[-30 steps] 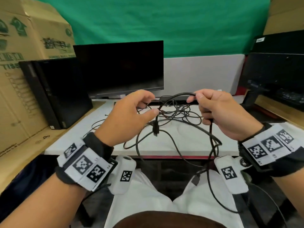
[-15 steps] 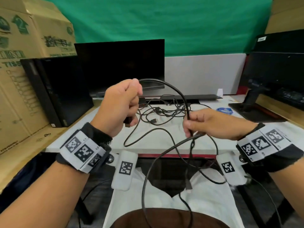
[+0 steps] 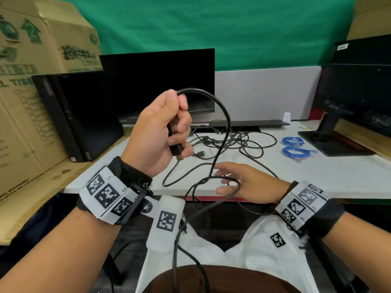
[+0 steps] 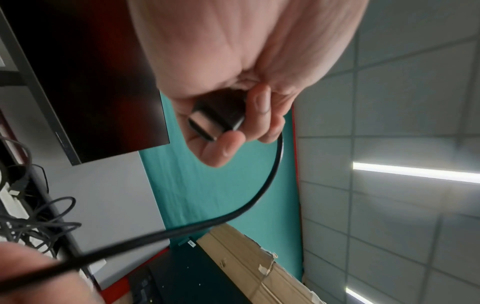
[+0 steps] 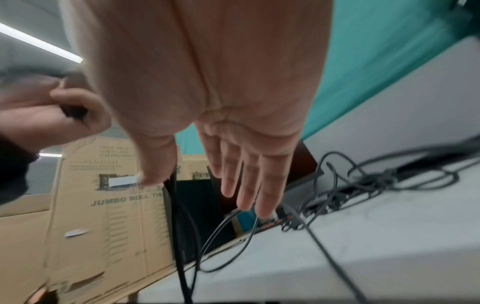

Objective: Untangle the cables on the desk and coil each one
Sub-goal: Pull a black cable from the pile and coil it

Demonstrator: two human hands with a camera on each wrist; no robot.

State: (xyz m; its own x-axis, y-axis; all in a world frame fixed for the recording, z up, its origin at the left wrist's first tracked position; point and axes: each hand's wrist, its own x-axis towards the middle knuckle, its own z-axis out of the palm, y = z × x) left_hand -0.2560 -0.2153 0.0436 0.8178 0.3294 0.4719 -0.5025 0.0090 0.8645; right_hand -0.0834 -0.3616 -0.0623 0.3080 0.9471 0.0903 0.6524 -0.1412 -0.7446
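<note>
left hand (image 3: 157,132) gripping one black cable (image 3: 222,111), two blue coils (image 3: 293,145), right hand (image 3: 243,182) spread

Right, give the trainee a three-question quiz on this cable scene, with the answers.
1. True or false: the left hand grips a connector end of the black cable.
2. The right hand is: A) clenched in a fist, B) fingers extended with the cable looping by the thumb, C) out of sight.
3. What colour are the two coiled cables lying near the monitor stand?

Key: 1 true; 2 B; 3 blue.
</note>
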